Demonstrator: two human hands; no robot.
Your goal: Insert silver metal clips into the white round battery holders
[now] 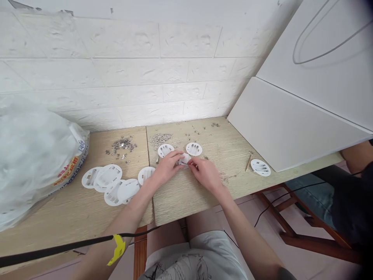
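Between my two hands is a round white plastic disc (pixel 184 158), partly covered by my fingers. My left hand (pixel 168 167) grips its left side with thumb and fingers closed. On the right side, the fingertips of my right hand (pixel 205 171) are pinched together at the disc's edge; whether a small part sits in them is hidden. Two similar slotted white discs lie just beyond, one disc (pixel 166 150) near my left fingers and another disc (pixel 194 149) to the right. Behind them spreads a pile of small metal pieces (pixel 162 140).
Several white discs (pixel 108 177) overlap on the left, beside a second metal pile (pixel 124 144) and a large plastic bag (pixel 37 163). At right lie a thin stick (pixel 248 162) and a disc (pixel 260 167) near a white panel (pixel 279 120). Another person (pixel 349 194) sits beyond it.
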